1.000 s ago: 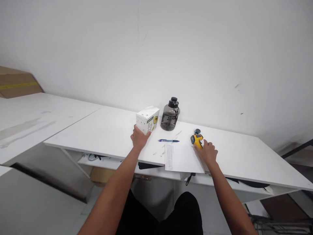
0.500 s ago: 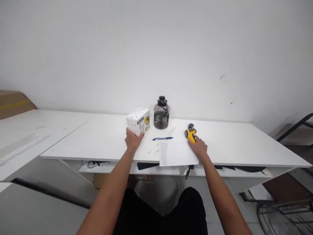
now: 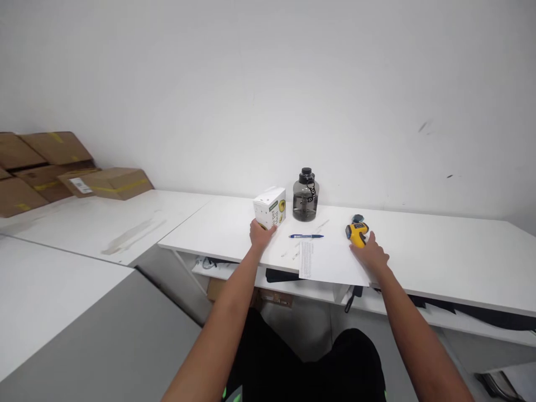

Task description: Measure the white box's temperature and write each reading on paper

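Observation:
My left hand (image 3: 261, 234) is closed around the lower front of a white box (image 3: 263, 210) with avocado pictures and green print, on the white table. My right hand (image 3: 372, 254) is at the handle of a yellow and black infrared thermometer (image 3: 357, 234), thumb on one side and fingers on the other; the grip is partly hidden. Just behind the thermometer lies a small dark bluish object (image 3: 358, 218), too small to name. A blue pen (image 3: 306, 236) lies between my hands. Below it, a white printed sheet (image 3: 330, 265) overhangs the table's front edge. Behind the pen stands a dark see-through water jug (image 3: 305, 198).
Taped cardboard boxes (image 3: 119, 181) are piled at the left on an adjoining white table (image 3: 167, 206). A shelf (image 3: 318, 290) under the front edge holds dark items. The wall (image 3: 268, 100) is right behind the table. My knees are below.
The view has turned left, bringing more cardboard boxes into sight. The white box sits slightly nearer the jug, with my left hand still on it. The thermometer has not visibly moved on the table.

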Action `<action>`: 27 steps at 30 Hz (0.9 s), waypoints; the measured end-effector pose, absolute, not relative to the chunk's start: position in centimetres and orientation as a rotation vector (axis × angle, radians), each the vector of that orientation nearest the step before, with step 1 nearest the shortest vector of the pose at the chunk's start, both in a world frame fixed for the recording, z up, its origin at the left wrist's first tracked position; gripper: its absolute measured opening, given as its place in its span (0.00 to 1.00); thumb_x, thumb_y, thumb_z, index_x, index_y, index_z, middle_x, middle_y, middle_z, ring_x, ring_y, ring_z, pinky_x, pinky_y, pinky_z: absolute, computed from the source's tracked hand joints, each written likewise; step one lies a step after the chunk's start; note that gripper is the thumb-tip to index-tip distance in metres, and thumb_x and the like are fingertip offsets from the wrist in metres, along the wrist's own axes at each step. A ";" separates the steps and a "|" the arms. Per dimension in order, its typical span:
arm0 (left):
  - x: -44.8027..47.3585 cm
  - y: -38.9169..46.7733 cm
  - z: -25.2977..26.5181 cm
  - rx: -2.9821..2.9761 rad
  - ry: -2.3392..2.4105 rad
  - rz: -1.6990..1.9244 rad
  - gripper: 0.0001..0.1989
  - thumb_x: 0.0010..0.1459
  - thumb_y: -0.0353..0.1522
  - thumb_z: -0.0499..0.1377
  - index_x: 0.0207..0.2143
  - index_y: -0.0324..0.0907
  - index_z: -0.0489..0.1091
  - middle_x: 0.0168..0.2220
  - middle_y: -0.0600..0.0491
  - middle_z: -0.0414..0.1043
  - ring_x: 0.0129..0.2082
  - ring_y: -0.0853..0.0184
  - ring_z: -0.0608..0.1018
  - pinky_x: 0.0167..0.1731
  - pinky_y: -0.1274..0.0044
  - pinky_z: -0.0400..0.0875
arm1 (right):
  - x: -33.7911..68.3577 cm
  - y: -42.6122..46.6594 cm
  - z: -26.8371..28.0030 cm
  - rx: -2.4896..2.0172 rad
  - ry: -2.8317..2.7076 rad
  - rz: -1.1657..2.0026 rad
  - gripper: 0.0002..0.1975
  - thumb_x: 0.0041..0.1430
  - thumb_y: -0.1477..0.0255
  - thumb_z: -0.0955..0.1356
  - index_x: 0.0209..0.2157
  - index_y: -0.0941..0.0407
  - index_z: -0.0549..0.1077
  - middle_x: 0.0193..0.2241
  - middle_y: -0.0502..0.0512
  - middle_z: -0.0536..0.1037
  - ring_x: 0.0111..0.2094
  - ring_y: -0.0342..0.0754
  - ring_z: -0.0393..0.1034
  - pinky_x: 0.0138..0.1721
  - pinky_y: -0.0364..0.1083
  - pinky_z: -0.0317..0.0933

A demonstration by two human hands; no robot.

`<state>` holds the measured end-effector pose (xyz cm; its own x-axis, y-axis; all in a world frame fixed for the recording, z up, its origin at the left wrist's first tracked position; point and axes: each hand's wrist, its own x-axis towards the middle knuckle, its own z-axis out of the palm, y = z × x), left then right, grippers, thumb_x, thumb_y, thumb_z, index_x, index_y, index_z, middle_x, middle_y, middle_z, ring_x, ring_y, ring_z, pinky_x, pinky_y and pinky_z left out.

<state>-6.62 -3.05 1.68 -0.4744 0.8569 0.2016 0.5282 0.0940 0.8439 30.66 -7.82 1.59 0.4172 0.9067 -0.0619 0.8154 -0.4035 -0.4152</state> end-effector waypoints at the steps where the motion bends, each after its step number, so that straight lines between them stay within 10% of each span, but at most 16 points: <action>1: -6.8 -3.3 2.0 1.360 2.010 1.322 0.38 0.42 0.42 0.70 0.52 0.41 0.56 0.54 0.40 0.64 0.55 0.53 0.70 0.49 0.64 0.68 | 30.9 -7.7 1.8 -2.355 -1.525 0.433 0.49 0.56 0.52 0.64 0.69 0.61 0.41 0.59 0.72 0.66 0.59 0.68 0.61 0.54 0.63 0.56; 8: -10.4 -8.1 3.5 1.339 1.647 1.267 0.36 0.35 0.40 0.74 0.45 0.39 0.64 0.49 0.41 0.73 0.47 0.57 0.77 0.43 0.69 0.73 | 32.8 -7.9 4.1 -2.259 -1.731 0.608 0.34 0.55 0.61 0.66 0.57 0.69 0.62 0.50 0.76 0.72 0.50 0.65 0.69 0.46 0.54 0.62; 13: -10.9 -14.9 4.6 1.192 1.469 1.410 0.33 0.40 0.45 0.70 0.44 0.38 0.66 0.49 0.40 0.75 0.48 0.55 0.78 0.46 0.66 0.75 | 31.3 -11.9 7.4 -1.539 -1.533 1.059 0.19 0.55 0.61 0.64 0.43 0.60 0.68 0.36 0.61 0.76 0.30 0.49 0.71 0.31 0.47 0.64; 18: -9.3 -22.0 8.0 1.257 1.342 1.374 0.35 0.41 0.45 0.70 0.50 0.40 0.67 0.51 0.42 0.74 0.49 0.53 0.77 0.46 0.64 0.75 | 26.4 -19.8 10.0 -1.034 -1.780 1.250 0.28 0.58 0.58 0.65 0.57 0.55 0.61 0.35 0.55 0.74 0.28 0.47 0.68 0.30 0.46 0.66; 27: -7.5 -31.3 6.8 1.167 1.320 1.256 0.38 0.42 0.43 0.70 0.54 0.42 0.63 0.46 0.42 0.77 0.43 0.51 0.80 0.38 0.65 0.79 | 23.6 -29.6 10.3 -0.895 -2.301 1.057 0.38 0.60 0.52 0.65 0.66 0.53 0.56 0.58 0.67 0.69 0.51 0.61 0.70 0.45 0.53 0.69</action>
<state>-7.48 -31.32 6.77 -0.1050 0.9943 -0.0183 0.0311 0.0217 0.9993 23.58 -29.64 10.30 -0.6872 0.7150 0.1285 0.3682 0.4953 -0.7868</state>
